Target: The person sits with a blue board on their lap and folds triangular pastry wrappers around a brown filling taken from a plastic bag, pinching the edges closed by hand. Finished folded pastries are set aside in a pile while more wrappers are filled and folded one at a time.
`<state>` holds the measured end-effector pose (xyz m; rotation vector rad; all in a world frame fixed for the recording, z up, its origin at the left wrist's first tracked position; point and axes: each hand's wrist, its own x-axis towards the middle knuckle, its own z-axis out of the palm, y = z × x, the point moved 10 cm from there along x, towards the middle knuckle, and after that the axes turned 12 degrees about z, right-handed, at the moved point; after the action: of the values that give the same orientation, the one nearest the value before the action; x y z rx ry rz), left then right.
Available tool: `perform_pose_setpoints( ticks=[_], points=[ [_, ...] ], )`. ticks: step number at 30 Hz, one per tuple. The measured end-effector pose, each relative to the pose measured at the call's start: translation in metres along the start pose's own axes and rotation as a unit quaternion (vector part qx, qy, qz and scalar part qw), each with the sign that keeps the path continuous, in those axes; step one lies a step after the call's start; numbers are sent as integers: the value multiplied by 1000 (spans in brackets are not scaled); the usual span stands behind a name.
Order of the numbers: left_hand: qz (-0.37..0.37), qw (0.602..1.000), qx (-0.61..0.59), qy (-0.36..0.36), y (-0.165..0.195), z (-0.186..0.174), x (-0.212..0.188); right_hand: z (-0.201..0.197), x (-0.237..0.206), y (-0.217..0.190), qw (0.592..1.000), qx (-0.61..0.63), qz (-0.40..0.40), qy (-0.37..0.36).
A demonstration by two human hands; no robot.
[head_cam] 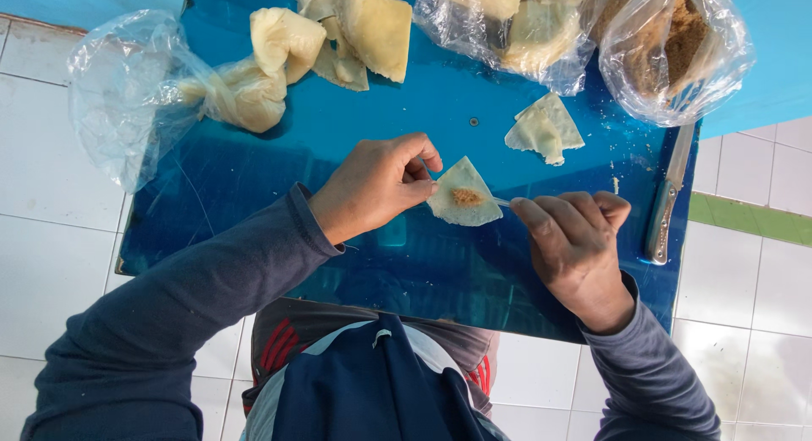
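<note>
Wrapper [462,202] (brown filling on it) pinched in left hand [376,183], right hand [575,238] beside it gripping a thin utensil [502,202]

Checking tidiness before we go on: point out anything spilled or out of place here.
Small crumbs lie scattered on the blue board near the knife. The filling bag sags open at the board's edge. Otherwise nothing stands out.

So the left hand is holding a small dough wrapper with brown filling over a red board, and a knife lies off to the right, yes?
Nearly. The head view shows the board is blue, not red. The rest holds: the left hand holds the small dough wrapper with brown filling, and the knife lies off to the right.
</note>
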<state>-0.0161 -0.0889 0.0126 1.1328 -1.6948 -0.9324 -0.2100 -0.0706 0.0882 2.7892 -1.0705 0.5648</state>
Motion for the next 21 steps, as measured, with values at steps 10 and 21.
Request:
perform_pose_setpoints(
  ticks=[10,21],
  points=[
    [-4,1000,10,-14,-5,4,0,3,-11,-10,998,-24,-56,11],
    [39,999,7,12,5,3,-2,-23,-21,59,979,-100,78,159]
  ],
)
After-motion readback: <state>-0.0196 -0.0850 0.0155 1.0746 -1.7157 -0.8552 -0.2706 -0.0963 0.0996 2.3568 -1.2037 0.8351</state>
